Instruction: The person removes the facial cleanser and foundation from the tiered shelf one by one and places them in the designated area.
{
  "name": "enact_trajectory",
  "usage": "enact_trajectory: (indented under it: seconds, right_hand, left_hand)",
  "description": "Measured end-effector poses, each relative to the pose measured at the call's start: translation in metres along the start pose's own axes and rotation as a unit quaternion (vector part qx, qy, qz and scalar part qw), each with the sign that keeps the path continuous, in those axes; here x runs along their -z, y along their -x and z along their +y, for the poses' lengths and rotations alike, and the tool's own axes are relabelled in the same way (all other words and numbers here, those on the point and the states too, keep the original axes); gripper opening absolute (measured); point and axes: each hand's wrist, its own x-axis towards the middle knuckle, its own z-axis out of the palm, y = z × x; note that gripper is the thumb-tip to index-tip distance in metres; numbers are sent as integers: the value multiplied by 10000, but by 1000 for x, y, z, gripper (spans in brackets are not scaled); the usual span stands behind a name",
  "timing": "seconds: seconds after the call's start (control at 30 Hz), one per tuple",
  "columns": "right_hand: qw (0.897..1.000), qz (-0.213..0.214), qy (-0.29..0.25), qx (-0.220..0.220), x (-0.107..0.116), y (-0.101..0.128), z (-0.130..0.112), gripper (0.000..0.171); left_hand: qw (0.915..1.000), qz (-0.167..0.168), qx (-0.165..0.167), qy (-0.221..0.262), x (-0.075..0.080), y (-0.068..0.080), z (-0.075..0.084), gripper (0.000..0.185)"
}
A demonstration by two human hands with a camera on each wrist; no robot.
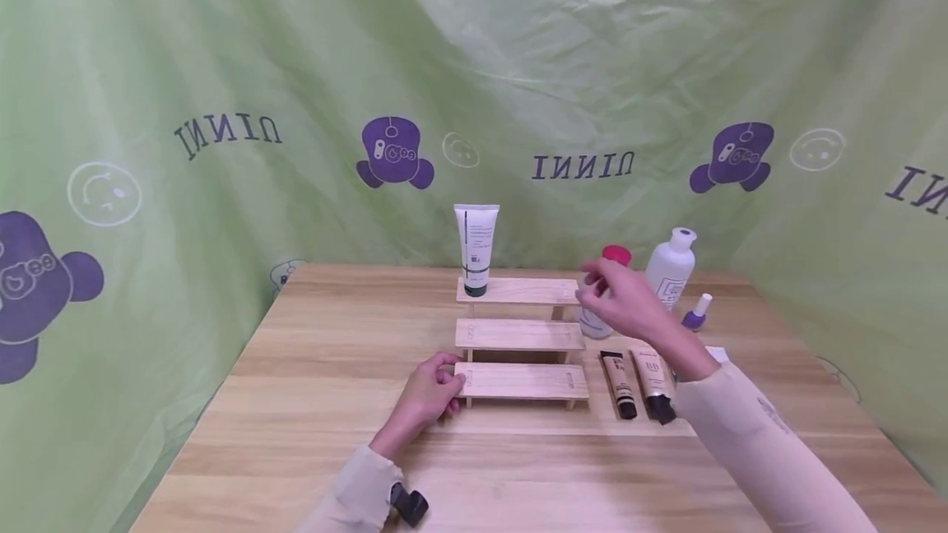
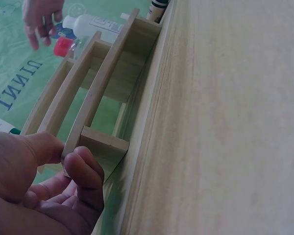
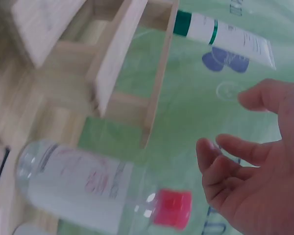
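My left hand pinches the left end of the lowest tier of a three-tier wooden display stand, its thumb on top and fingers beneath in the left wrist view. A white squeeze tube with a dark green cap stands upright on the top tier's left end. My right hand hangs in the air near the clear bottle with a red cap. Nothing is between its thumb and loosely bent fingers, which stand apart in the right wrist view. The bottle is partly hidden behind this hand in the head view.
Right of the stand lie two beige tubes with black caps, a slim one and a BB tube. Behind them stand a white bottle and a purple nail polish bottle. A green patterned curtain borders the wooden table.
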Motion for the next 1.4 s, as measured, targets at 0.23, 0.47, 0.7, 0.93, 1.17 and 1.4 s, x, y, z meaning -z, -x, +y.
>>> enact_trajectory:
  seconds: [0.23, 0.47, 0.7, 0.93, 1.17, 1.4]
  right_hand:
    - [9978, -175, -562, 318, -14, -18, -18, 53]
    - [9948, -239, -931, 330, -32, -27, -28, 59]
    - [9918, -409, -1208, 18, -57, -47, -41, 76]
    - [9845, -73, -1712, -375, -75, -70, -61, 82]
    - [9823, 63, -1806, -495, -87, -78, -77, 79]
    - [9818, 41, -1821, -538, -95, -83, -80, 53]
  left_hand:
    - [9998, -57, -40, 191, -3, 1, -1, 35]
    - [9999, 0, -29, 134, -3, 1, -1, 35]
    - [9999, -1, -42, 124, 0, 0, -2, 35]
    - [9998, -24, -91, 162, 1, 0, 0, 35]
    - [9998, -77, -121, 155, 1, 1, 1, 37]
    - [9998, -65, -157, 55, 1, -1, 0, 36]
